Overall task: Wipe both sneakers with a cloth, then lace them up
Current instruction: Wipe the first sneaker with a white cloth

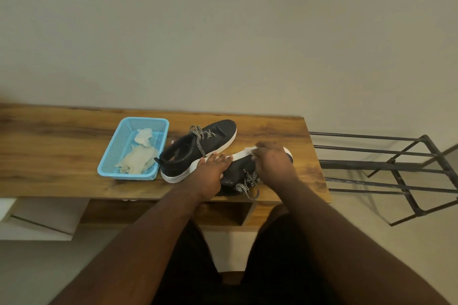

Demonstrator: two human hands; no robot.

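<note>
Two black sneakers with white soles and black-and-white laces lie on a wooden table (62, 146). The far sneaker (198, 148) stands upright, toe pointing away to the right. The near sneaker (239, 168) lies tipped on its side, sole edge facing away, its laces (247, 184) loose near the table's front edge. My left hand (213, 168) presses flat on the near sneaker's heel end, fingers spread. My right hand (272, 161) is shut on a white cloth (249, 150) and holds it against the white sole near the toe.
A light blue plastic basket (158, 129) with two crumpled whitish cloths stands left of the sneakers. A black metal rack (396, 168) stands on the floor to the right of the table. A wall runs behind the table. My dark-clothed legs are below the front edge.
</note>
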